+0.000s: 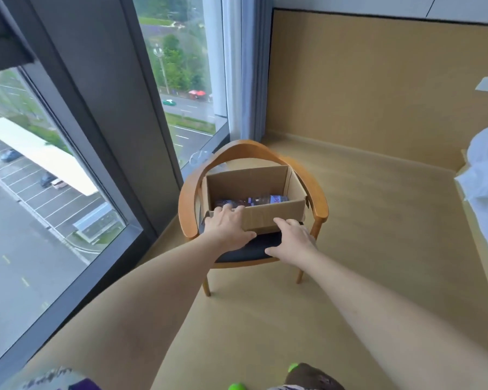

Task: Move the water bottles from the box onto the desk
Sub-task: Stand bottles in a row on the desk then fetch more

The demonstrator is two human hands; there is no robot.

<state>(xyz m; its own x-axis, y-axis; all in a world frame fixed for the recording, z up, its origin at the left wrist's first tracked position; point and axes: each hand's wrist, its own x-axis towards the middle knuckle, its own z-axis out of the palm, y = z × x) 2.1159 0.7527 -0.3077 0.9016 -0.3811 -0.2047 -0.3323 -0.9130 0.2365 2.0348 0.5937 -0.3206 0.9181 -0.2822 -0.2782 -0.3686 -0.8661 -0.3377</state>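
Bottles [261, 200] of clear plastic with blue labels lie inside the open corrugated cardboard box [268, 219] at frame centre, on a curved wooden chair [320, 202] with a dark seat. None look moved yet; no bench is in view. Left hand [228, 226] rests flat-fingered on the box's near rim; right hand [292, 240] reaches beside its lower edge, fingers loose, holding nothing.

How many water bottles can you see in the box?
2, both lying on their sides at the bottom of the cardboard box: one water bottle toward the right, another water bottle on the left, just beyond the left hand. The near wall may hide more.
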